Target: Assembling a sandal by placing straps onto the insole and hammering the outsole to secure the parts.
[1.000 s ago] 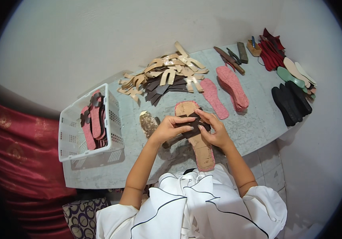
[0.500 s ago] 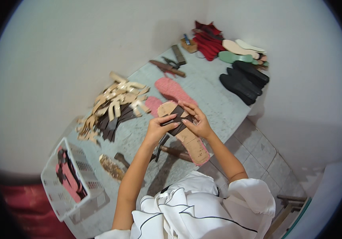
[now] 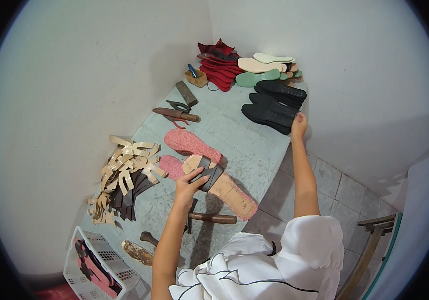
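My left hand grips a sandal insole, tan on top with a pink fuzzy edge, held over the table. Dark brown crossed straps wrap its front part, and my fingers lie over them. Stretched out to the far right, my right hand has its fingers closed at the end of a black shoe sole. Other black soles lie right behind that one. Two pink fuzzy soles rest on the table just beyond the held insole.
Beige and brown straps are heaped at left. A hammer lies near me, with a knife and pliers farther off. A white basket holds pink sandals. Red pieces and green and cream soles sit at the back.
My right hand has let go of the strapped insole and reached right to the black soles. My left hand alone now holds the insole. The whole view has shifted.
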Motion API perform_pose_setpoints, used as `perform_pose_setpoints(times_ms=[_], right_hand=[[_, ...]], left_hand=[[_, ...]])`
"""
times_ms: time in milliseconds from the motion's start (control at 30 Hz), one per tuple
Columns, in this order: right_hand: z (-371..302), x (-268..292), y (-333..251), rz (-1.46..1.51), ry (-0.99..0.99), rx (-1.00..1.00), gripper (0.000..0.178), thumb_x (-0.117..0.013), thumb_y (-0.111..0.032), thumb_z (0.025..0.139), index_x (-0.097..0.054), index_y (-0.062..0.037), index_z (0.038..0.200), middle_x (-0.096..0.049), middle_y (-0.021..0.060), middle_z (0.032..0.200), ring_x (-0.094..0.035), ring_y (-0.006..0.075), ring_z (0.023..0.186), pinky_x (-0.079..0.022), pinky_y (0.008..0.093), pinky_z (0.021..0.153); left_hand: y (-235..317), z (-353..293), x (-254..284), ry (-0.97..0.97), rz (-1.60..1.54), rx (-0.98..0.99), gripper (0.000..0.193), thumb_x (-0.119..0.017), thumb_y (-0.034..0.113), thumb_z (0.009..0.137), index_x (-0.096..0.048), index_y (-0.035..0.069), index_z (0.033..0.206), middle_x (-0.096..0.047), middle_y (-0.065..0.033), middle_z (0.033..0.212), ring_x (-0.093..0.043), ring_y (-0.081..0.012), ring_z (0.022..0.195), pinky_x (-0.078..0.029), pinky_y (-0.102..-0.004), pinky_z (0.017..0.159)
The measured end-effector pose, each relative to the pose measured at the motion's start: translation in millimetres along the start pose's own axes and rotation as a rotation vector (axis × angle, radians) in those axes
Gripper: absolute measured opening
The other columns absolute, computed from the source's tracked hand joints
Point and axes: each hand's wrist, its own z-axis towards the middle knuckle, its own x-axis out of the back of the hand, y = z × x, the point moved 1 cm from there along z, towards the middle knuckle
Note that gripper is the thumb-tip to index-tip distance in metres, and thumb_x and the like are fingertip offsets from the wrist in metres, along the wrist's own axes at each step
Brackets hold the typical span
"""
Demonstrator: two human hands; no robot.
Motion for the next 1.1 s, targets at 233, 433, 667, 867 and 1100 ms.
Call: perform_pose_setpoints(times_ms=[233, 433, 667, 867, 1100], right_hand=[[31, -1, 34, 0.169, -0.157, -0.510, 0.049, -0.048, -0.029, 0.083, -0.041, 0.0005, 0.122, -0.047, 0.0165, 0.120, -0.043, 0.0258, 0.111, -0.032, 0.0354, 0.092], [36, 4, -23, 0.404, -0.120, -0.740, 0.057, -0.050, -0.036, 0.084, -0.038, -0.0005, 0.126, -0.046, 0.0151, 0.122, -0.042, 0.0279, 0.114, -0.034, 0.0350, 0.093], [47, -4, -9, 0.650, -0.075, -0.695, 0.065, -0.044, -0.041, 0.085, -0.020, -0.0070, 0.136, -0.022, 0.0117, 0.140, -0.014, 0.0295, 0.130, -0.021, 0.0391, 0.101], [62, -5, -25, 0.533, -0.194, -0.611, 0.049, -0.037, -0.032, 0.090, -0.035, -0.0006, 0.128, -0.033, 0.0100, 0.134, -0.025, 0.0264, 0.125, -0.023, 0.0359, 0.101], [62, -30, -116, 0.532, -0.525, -0.289, 0.041, -0.043, -0.027, 0.089, -0.046, -0.0013, 0.121, -0.040, 0.0082, 0.129, -0.031, 0.0194, 0.122, -0.028, 0.0308, 0.097]], left_hand=[[-4, 7, -9, 0.043, -0.026, -0.007, 0.037, -0.067, -0.002, 0.070, -0.057, -0.003, 0.105, -0.063, -0.0083, 0.084, -0.059, -0.0082, 0.063, -0.045, -0.0161, 0.047], [-14, 10, -6, 0.051, -0.024, 0.017, 0.035, -0.067, -0.001, 0.070, -0.059, -0.002, 0.104, -0.063, -0.0077, 0.083, -0.058, -0.0070, 0.061, -0.044, -0.0156, 0.046], [-15, 12, -9, 0.089, -0.077, 0.038, 0.037, -0.067, 0.000, 0.070, -0.058, -0.002, 0.105, -0.063, -0.0076, 0.084, -0.058, -0.0072, 0.061, -0.045, -0.0160, 0.048], [-16, 14, 0, 0.073, -0.062, 0.043, 0.038, -0.066, -0.002, 0.071, -0.056, -0.003, 0.107, -0.063, -0.0100, 0.087, -0.060, -0.0101, 0.065, -0.047, -0.0180, 0.049], [-5, 10, 3, 0.082, -0.214, 0.019, 0.039, -0.063, -0.005, 0.072, -0.052, -0.007, 0.110, -0.061, -0.0145, 0.094, -0.061, -0.0153, 0.076, -0.052, -0.0244, 0.067]])
